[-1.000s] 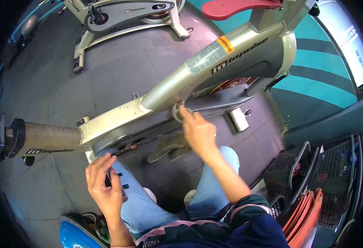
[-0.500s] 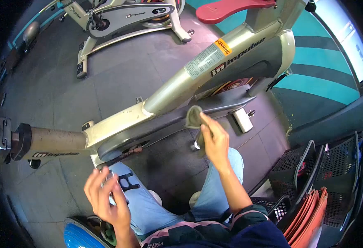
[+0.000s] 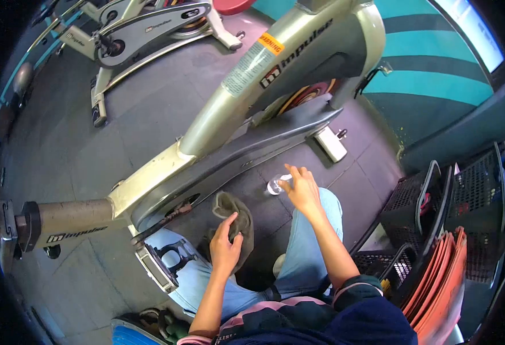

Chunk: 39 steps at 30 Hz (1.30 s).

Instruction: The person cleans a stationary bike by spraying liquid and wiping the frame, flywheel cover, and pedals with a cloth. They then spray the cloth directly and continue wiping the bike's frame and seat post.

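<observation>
My left hand [image 3: 225, 248], its fingers partly curled, holds a dark olive cloth [image 3: 242, 221] that hangs between my knees. To the right, my right hand [image 3: 303, 190] is closed around the top of a small clear bottle [image 3: 275, 185], over my right knee. In front of both hands stands a silver-grey exercise bike [image 3: 212, 126] with a long black lower guard [image 3: 252, 144]. Its pedal [image 3: 156, 267] is beside my left knee.
A second exercise bike [image 3: 149, 34] stands at the upper left. Black perforated baskets [image 3: 410, 207] and a stack of orange items [image 3: 436, 282] are at the right. A blue dome [image 3: 134, 333] lies at the bottom left.
The cloth has passed from my right hand to my left hand, which has moved right and inward. The view has shifted, and the bike now sits lower and further left.
</observation>
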Each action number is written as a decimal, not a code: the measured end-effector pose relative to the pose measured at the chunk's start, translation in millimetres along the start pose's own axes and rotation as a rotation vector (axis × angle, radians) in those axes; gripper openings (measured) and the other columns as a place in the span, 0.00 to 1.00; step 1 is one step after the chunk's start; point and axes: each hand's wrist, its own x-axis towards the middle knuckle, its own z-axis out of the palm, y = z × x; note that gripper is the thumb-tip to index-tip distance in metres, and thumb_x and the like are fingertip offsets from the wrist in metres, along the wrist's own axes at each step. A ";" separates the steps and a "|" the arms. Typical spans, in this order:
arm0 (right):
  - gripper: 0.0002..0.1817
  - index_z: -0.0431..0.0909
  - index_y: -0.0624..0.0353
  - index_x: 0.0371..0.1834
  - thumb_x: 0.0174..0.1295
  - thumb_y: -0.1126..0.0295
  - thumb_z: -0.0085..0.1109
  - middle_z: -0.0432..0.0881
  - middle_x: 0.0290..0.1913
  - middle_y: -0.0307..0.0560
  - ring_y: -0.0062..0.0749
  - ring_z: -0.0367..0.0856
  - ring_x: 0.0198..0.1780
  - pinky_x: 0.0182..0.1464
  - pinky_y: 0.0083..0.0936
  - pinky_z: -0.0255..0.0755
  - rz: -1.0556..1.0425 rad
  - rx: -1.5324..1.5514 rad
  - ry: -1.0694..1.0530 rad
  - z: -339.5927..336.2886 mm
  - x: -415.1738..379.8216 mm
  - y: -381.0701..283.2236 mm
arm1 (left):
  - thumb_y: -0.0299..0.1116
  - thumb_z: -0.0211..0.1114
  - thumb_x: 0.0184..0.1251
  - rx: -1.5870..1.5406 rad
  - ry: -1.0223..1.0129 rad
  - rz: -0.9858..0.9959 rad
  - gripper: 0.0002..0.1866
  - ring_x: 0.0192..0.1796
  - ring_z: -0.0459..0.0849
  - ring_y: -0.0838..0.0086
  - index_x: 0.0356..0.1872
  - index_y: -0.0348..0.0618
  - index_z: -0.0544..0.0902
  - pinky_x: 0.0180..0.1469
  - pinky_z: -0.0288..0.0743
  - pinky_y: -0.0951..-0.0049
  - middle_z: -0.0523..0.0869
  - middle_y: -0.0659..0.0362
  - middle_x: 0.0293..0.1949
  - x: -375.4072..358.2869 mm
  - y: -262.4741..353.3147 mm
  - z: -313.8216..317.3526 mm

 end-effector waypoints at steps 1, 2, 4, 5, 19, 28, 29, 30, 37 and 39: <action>0.29 0.70 0.50 0.64 0.60 0.57 0.63 0.76 0.52 0.55 0.49 0.80 0.48 0.48 0.41 0.75 0.012 0.000 0.008 14.0 3.6 11.7 | 0.24 0.61 0.56 0.048 -0.054 -0.061 0.24 0.52 0.81 0.53 0.57 0.45 0.76 0.53 0.74 0.60 0.81 0.50 0.50 -1.2 -11.8 6.9; 0.29 0.70 0.49 0.64 0.59 0.54 0.63 0.76 0.52 0.57 0.52 0.80 0.47 0.48 0.44 0.75 0.125 -0.047 -0.045 28.0 6.1 23.2 | 0.25 0.60 0.56 0.099 -0.108 -0.120 0.23 0.50 0.81 0.52 0.56 0.47 0.77 0.52 0.75 0.58 0.81 0.50 0.48 -2.7 -23.1 13.3; 0.30 0.70 0.48 0.63 0.59 0.51 0.62 0.75 0.51 0.59 0.56 0.80 0.47 0.48 0.47 0.74 0.251 -0.085 -0.088 53.8 9.8 39.0 | 0.29 0.61 0.56 0.231 -0.211 -0.223 0.21 0.49 0.81 0.51 0.54 0.49 0.77 0.51 0.76 0.55 0.77 0.52 0.52 -10.6 -49.8 28.5; 0.31 0.69 0.48 0.63 0.59 0.48 0.62 0.75 0.51 0.62 0.58 0.80 0.47 0.48 0.48 0.74 0.320 -0.055 -0.174 68.1 11.3 41.9 | 0.30 0.61 0.56 0.295 -0.266 -0.264 0.20 0.50 0.80 0.51 0.53 0.49 0.79 0.52 0.75 0.55 0.75 0.52 0.55 -14.8 -52.9 33.1; 0.28 0.68 0.49 0.59 0.52 0.80 0.57 0.75 0.42 0.62 0.60 0.81 0.40 0.42 0.47 0.77 0.079 0.117 -0.112 96.0 -9.2 18.1 | 0.51 0.62 0.61 0.451 -0.446 -0.392 0.25 0.56 0.79 0.49 0.53 0.46 0.82 0.58 0.72 0.56 0.84 0.47 0.48 -15.1 -80.8 50.6; 0.30 0.69 0.53 0.63 0.53 0.70 0.65 0.83 0.47 0.55 0.47 0.84 0.46 0.46 0.36 0.77 -0.073 0.731 -0.193 32.7 -55.5 -38.2 | 0.55 0.81 0.34 0.245 -0.209 -0.237 0.64 0.59 0.74 0.46 0.73 0.52 0.50 0.55 0.74 0.53 0.64 0.43 0.64 -10.8 -76.4 59.9; 0.29 0.73 0.55 0.59 0.51 0.69 0.68 0.84 0.46 0.51 0.40 0.83 0.41 0.43 0.31 0.76 -0.058 0.813 -0.168 33.8 -58.1 -41.7 | 0.51 0.80 0.38 0.260 -0.189 -0.229 0.57 0.56 0.77 0.47 0.70 0.48 0.57 0.53 0.75 0.54 0.71 0.43 0.60 -9.2 -81.5 60.9; 0.27 0.77 0.56 0.55 0.49 0.68 0.71 0.85 0.44 0.47 0.33 0.82 0.36 0.40 0.26 0.76 -0.044 0.894 -0.141 34.1 -60.3 -46.8 | 0.51 0.80 0.38 0.263 -0.190 -0.227 0.57 0.56 0.77 0.47 0.70 0.48 0.57 0.53 0.75 0.54 0.71 0.43 0.60 -9.2 -83.4 61.5; 0.36 0.73 0.58 0.60 0.46 0.61 0.77 0.80 0.50 0.45 0.31 0.76 0.54 0.57 0.31 0.69 -0.113 1.316 -0.247 56.5 -49.4 -56.4 | 0.46 0.80 0.40 0.027 -0.165 -0.187 0.37 0.48 0.83 0.49 0.50 0.36 0.76 0.48 0.76 0.56 0.84 0.42 0.43 -13.9 -80.6 64.4; 0.39 0.70 0.58 0.63 0.46 0.60 0.77 0.79 0.53 0.45 0.32 0.76 0.55 0.58 0.32 0.69 -0.227 1.273 -0.239 52.8 -44.1 -55.6 | 0.49 0.80 0.40 0.017 -0.209 -0.240 0.34 0.47 0.84 0.51 0.45 0.35 0.79 0.48 0.76 0.57 0.84 0.42 0.43 -13.9 -78.1 61.1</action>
